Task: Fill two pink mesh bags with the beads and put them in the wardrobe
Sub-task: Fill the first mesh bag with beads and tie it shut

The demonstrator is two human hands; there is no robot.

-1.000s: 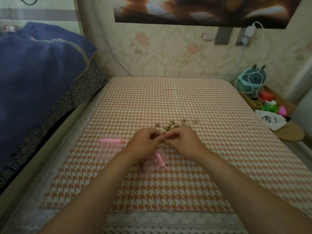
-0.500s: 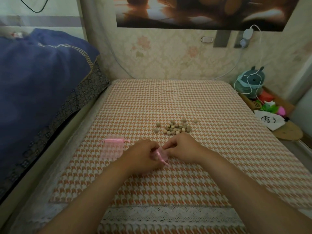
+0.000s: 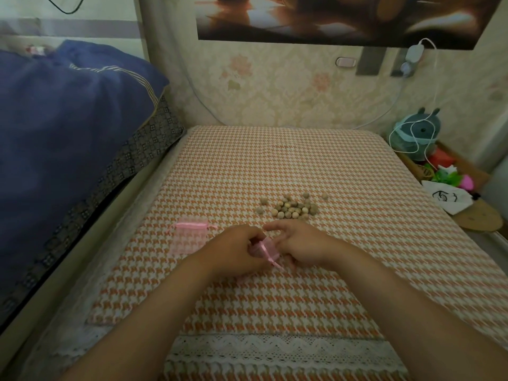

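A small pink mesh bag with a ribbon drawstring is pinched between both hands, low over the orange-and-white checked cloth. My left hand grips its left side and hides most of it. My right hand holds the right side of its mouth, index finger stretched out. A second pink mesh bag lies flat and apart on the cloth, left of my hands. A loose cluster of several tan wooden beads rests just beyond my right hand.
A blue quilt on a raised bed borders the left side. At the right edge are a teal plush toy wrapped in white cable, a white printed bag and colourful clutter. The papered wall stands behind. White lace trims the cloth's near edge.
Both hands have drawn back from the bead pile toward me. The bag that hung below them is now pinched up between them.
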